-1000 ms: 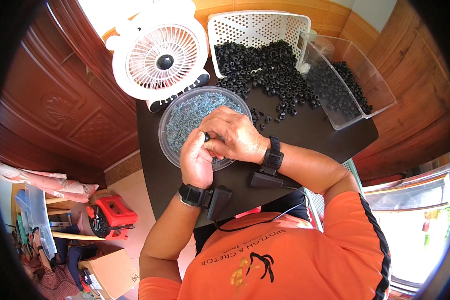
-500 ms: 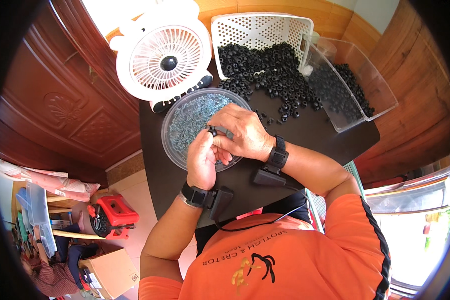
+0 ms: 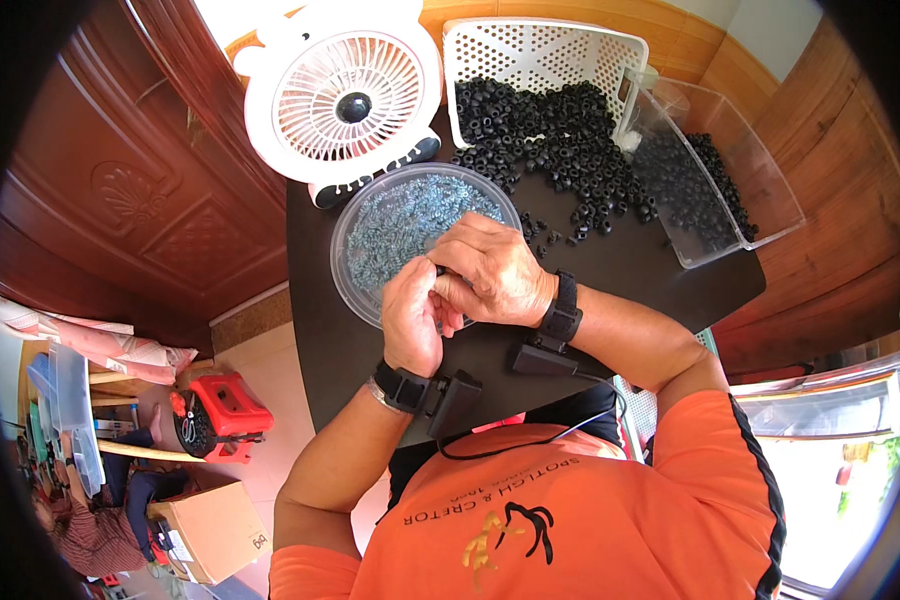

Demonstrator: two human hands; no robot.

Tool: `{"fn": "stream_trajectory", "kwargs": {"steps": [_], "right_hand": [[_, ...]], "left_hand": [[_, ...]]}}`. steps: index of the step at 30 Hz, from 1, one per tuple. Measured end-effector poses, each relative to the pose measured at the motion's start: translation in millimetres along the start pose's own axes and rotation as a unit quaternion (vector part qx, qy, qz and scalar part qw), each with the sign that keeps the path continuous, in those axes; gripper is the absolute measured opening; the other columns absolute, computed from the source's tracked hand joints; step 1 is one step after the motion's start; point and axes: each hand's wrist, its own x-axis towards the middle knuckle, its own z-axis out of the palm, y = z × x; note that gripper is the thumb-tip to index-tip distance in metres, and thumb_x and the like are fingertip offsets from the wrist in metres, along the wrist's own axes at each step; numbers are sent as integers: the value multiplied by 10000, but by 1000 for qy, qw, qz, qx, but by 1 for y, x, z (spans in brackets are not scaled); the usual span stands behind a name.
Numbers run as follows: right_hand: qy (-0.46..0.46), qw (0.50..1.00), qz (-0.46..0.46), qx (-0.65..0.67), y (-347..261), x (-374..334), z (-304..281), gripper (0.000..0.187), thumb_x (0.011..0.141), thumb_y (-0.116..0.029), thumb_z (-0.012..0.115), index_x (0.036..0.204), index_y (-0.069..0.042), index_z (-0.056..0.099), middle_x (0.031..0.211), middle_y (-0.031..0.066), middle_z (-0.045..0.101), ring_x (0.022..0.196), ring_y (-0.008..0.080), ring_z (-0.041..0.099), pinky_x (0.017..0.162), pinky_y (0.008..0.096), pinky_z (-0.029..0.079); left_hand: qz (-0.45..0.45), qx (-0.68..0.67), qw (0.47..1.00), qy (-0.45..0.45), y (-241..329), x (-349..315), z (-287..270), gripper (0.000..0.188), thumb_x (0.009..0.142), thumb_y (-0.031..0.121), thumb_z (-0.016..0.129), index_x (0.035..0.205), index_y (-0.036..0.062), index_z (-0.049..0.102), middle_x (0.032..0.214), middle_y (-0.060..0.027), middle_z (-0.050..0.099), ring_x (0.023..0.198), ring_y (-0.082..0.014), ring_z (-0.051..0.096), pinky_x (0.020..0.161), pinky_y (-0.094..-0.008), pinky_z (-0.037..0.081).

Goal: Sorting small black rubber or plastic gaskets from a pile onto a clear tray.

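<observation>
My left hand (image 3: 411, 315) and my right hand (image 3: 496, 268) meet over the near rim of a round clear plastic tub (image 3: 342, 285). Fingers of both are closed around a small black plastic piece (image 3: 440, 270), mostly hidden between the fingertips. Inside the tub lies a layer of many small bluish, shiny pieces (image 3: 390, 225) that look like tiny springs. Beyond my right hand, a heap of small black hollow plastic pieces (image 3: 580, 175) spills from a white perforated basket (image 3: 545, 50) onto the dark table (image 3: 630, 285).
A white fan (image 3: 353, 105) stands behind the tub at the left. To the right, a clear plastic bin (image 3: 760, 165) lies tipped, with more black pieces in it. On the floor at left are a red case (image 3: 232, 415), a cardboard box (image 3: 215, 530) and another person (image 3: 95, 540).
My fingers have closed further over the black piece, which showed more plainly before. The whole view has shifted slightly; the tub and basket stay in place on the table.
</observation>
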Motion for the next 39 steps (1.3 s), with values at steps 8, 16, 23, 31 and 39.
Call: {"fn": "stream_trajectory", "kwargs": {"steps": [8,16,23,31,39], "right_hand": [[44,988,66,133,10,3,-1,318,696,-102,754,979,-54,617,910,59,644,808,253,609,706,338,500],[10,982,91,164,11,2,-11,303,666,-83,773,935,-59,635,907,72,645,830,262,611,742,362,498],[209,955,88,-190,34,30,-91,250,672,-150,756,888,-83,650,874,85,640,824,288,603,728,395,502],[345,810,186,-436,84,0,-163,263,745,-138,702,996,-75,656,982,112,637,933,291,579,828,389,475],[-110,899,342,-251,111,-27,-110,129,718,-150,630,819,-75,659,802,117,654,799,300,627,711,404,488]], "left_hand": [[55,61,997,-9,2,6,1,345,949,326,408,1010,7,523,734,-82,616,566,-121,531,495,-222,393],[34,46,998,-24,-2,10,0,332,955,313,416,1029,9,526,766,-72,598,573,-136,541,508,-240,403],[23,81,996,-3,3,7,-4,347,931,345,420,946,34,572,708,-68,607,538,-105,526,472,-217,386],[22,90,996,-18,3,10,-3,326,956,323,426,929,37,580,713,-57,603,535,-89,514,480,-206,391],[5,103,995,-4,4,10,-4,275,958,273,439,905,46,584,705,-52,602,534,-82,508,481,-204,389]]}}
